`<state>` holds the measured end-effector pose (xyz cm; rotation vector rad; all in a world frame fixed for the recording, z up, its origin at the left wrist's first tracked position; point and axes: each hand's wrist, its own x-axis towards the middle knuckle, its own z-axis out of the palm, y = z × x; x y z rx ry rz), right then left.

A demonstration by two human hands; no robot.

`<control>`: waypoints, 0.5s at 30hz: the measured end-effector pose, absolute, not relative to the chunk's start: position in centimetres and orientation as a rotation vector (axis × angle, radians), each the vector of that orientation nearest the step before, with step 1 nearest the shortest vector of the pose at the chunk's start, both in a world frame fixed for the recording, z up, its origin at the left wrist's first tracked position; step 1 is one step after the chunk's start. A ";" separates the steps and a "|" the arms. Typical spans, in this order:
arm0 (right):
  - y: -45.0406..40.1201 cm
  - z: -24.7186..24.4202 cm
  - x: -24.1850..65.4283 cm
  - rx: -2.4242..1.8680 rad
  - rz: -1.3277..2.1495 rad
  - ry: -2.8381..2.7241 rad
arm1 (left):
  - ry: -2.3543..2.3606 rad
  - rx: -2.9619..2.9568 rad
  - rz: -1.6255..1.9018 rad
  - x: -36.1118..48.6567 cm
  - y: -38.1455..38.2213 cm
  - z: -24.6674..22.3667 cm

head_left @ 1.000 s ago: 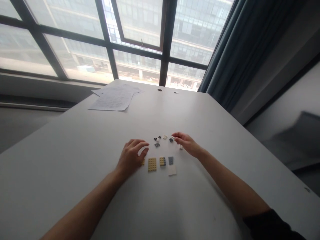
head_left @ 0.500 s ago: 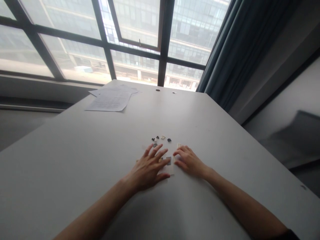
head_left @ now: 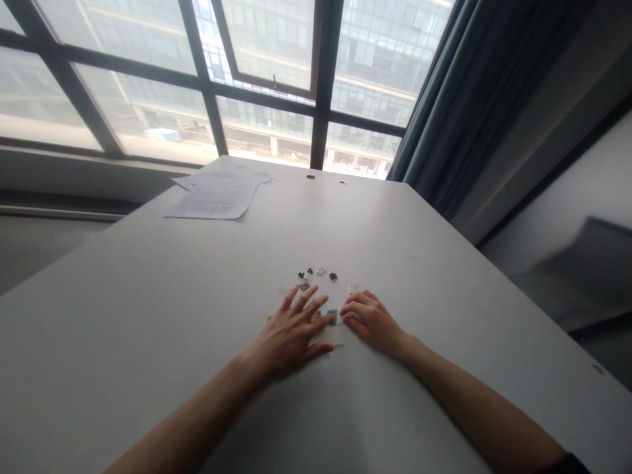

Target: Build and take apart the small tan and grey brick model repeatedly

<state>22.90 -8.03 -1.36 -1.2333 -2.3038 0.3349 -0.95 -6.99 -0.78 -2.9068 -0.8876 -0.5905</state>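
My left hand (head_left: 291, 332) lies with its fingers spread over several small building-block pieces, partly covering them. Its index fingertip touches a grey piece (head_left: 332, 317). Under the palm side shows a clear or whitish flat piece (head_left: 336, 337), its kind unclear. My right hand (head_left: 372, 319) is curled just to the right, thumb and fingers closed at a small white piece (head_left: 340, 316) beside the grey one. Just beyond its knuckles is a white studded brick (head_left: 352, 288). Past the left fingertips sits a dark grey studded piece (head_left: 305, 287).
Small black pieces (head_left: 333, 276) and a cream piece (head_left: 320, 270) lie in a loose arc beyond my hands on the white table (head_left: 419, 263). Printed papers (head_left: 212, 197) rest at the far left, near the window. A dark curtain (head_left: 459, 99) hangs at the right.
My right hand has shifted slightly left and nearer me, showing more of the white studded brick. My left hand stays spread in nearly the same place.
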 end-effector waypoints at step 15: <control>-8.2 -0.9 22.5 -1.217 0.350 -2.308 | -0.891 -2.898 -0.571 -0.9 -7.1 -0.7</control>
